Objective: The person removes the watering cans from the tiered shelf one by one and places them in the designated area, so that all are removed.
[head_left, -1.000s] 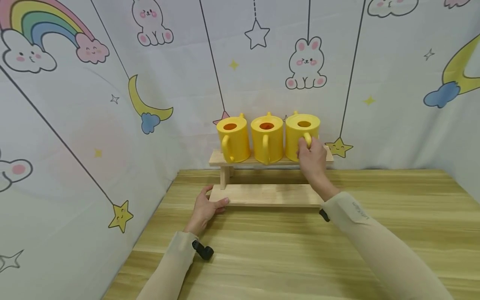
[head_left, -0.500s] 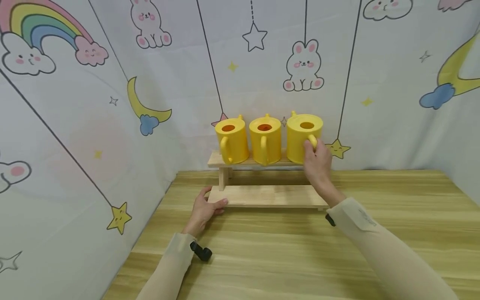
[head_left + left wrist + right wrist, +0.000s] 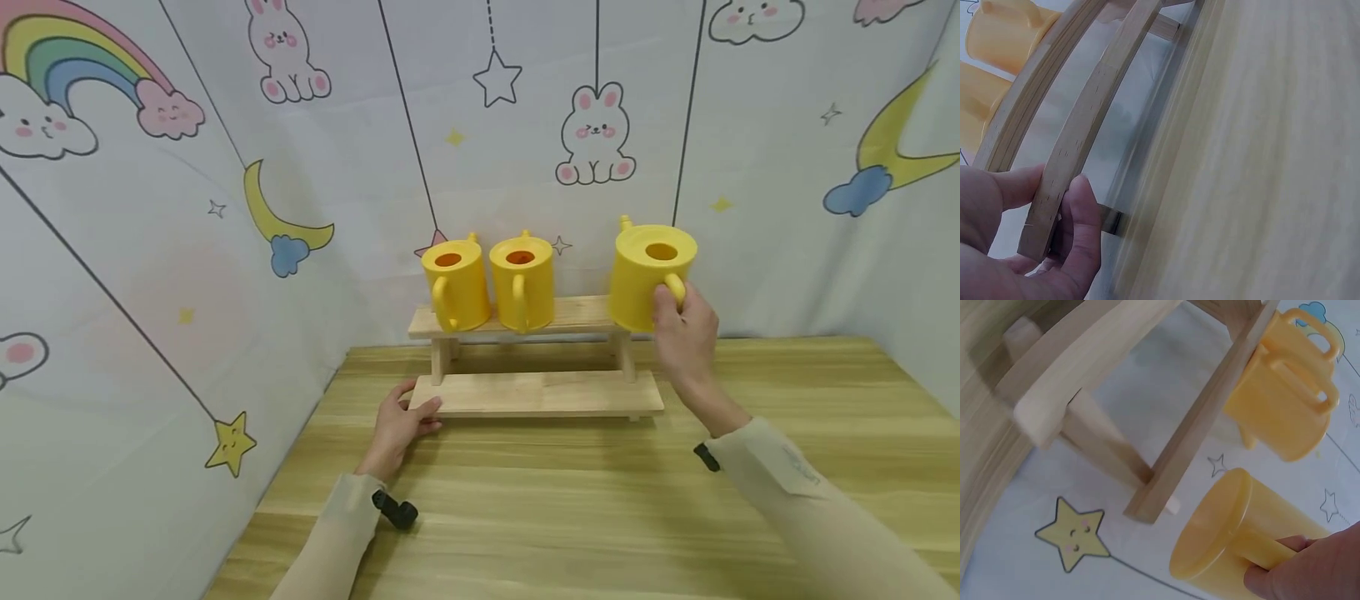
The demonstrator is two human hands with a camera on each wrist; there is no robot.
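My right hand (image 3: 686,333) grips the handle of a yellow watering can (image 3: 647,275), held upright at the right end of the wooden two-tier shelf (image 3: 534,393). In the right wrist view this watering can (image 3: 1222,531) hangs apart from the upper board, its underside showing. Two more watering cans, a left one (image 3: 459,287) and a middle one (image 3: 532,283), stand on the upper board with handles toward me. My left hand (image 3: 397,421) holds the left end of the lower board; in the left wrist view its thumb and fingers (image 3: 1085,219) pinch the board from both faces.
The shelf stands on a wood-grain table (image 3: 540,517) near its back edge. A white cloth (image 3: 360,167) printed with rabbits, stars and moons hangs close behind and along the left side.
The right hand has lifted the right watering can off the upper board and carried it to the right, past the board's end. The left hand keeps its hold on the lower board.
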